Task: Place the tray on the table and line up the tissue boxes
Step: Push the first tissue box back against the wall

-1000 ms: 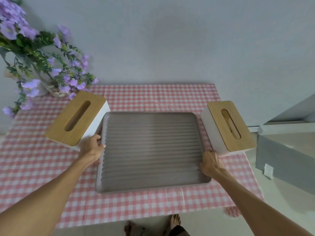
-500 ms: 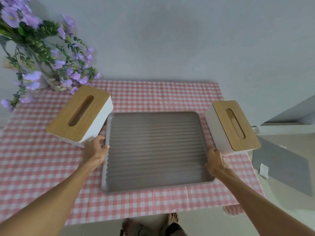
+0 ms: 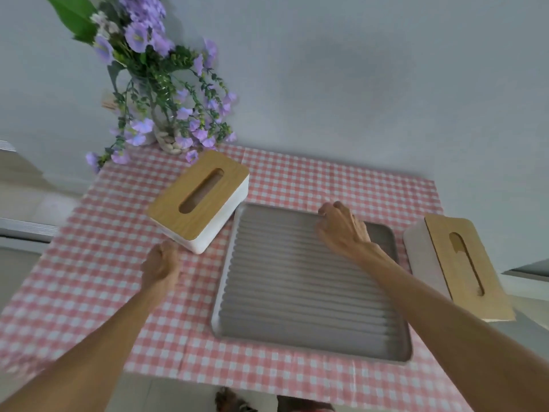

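Letting go of the tray's (image 3: 309, 281) side rims, which they had gripped half a second before, both hands had moved. The left hand (image 3: 160, 267) hung over the checked tablecloth (image 3: 98, 257) just off the near corner of the left tissue box (image 3: 199, 200), its fingers curled into a loose fist with nothing in them; whether it touched the box could not be told. The right hand (image 3: 341, 227) had crossed over the tray to its far edge, fingers bent downward near that rim, though an actual grip on it could not be made out. The tray lay flat on the table, toward its near right part, ridges running left to right and its near edge close to the table's near edge. The left box sat by the tray's far left corner, its long axis and slot running diagonally from near left to far right. The right tissue box (image 3: 457, 266) stood at the table's right edge, just beside the tray, its slot pointing roughly from far to near. A vase of purple flowers (image 3: 166, 114) occupied the far left corner
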